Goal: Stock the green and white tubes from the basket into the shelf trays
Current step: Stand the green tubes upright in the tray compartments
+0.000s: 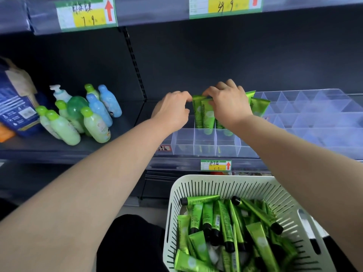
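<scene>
Two bare forearms, no sleeves anywhere along their visible length. No watch, bracelet or band at either wrist. Left hand (172, 110) ungloved, no ring visible on the fingers that show. Right hand (228, 104) likewise ungloved and ringless, knuckles and back of the hand plain. Nails too small and blurred to judge. Well below the left hand, between the forearms, dark black clothing (133, 244), smooth, no print, seam or fastening discernible.

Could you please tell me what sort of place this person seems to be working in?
Most likely a shop aisle: price tags hang on the shelf edges, bottles stand on the shelf, and a clear divided tray takes green tubes from a basket.
</scene>
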A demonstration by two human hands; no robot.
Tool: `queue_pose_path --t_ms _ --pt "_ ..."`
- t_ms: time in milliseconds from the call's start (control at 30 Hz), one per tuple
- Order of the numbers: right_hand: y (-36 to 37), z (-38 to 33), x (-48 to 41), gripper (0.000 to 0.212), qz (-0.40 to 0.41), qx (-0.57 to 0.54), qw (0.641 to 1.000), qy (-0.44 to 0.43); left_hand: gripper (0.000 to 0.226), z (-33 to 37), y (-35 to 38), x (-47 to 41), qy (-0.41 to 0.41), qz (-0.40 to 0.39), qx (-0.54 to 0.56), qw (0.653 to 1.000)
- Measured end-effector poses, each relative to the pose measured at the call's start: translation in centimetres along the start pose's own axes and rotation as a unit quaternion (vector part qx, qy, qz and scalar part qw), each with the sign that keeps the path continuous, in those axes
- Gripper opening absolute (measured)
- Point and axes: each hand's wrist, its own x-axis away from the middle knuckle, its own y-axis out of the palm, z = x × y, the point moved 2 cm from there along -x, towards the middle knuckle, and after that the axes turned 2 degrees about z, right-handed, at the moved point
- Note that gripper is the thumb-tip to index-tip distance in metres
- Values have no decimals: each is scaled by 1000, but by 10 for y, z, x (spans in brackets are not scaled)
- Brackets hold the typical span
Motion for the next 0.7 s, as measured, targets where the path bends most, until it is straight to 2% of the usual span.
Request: queue_pose_path --t_ms 200,300,400,500,600,700 --pt "-6 1 46 25 65 -19 997 -38 35 7 8 20 68 0 -129 989" --pt "-2 6 90 24 74 -45 995 -39 37 13 17 41 90 13 -107 990" --pt "12 11 140 24 48 -67 996 -33 34 24 36 72 128 13 -41 991" --pt "36 20 191 26 -21 -68 997 -14 31 37 67 108 149 -15 7 989" --pt "59 36 234 30 -143 -49 988 38 32 48 107 142 114 -109 20 987" --pt "71 54 263 31 -268 -25 960 83 34 56 143 170 66 -198 22 978"
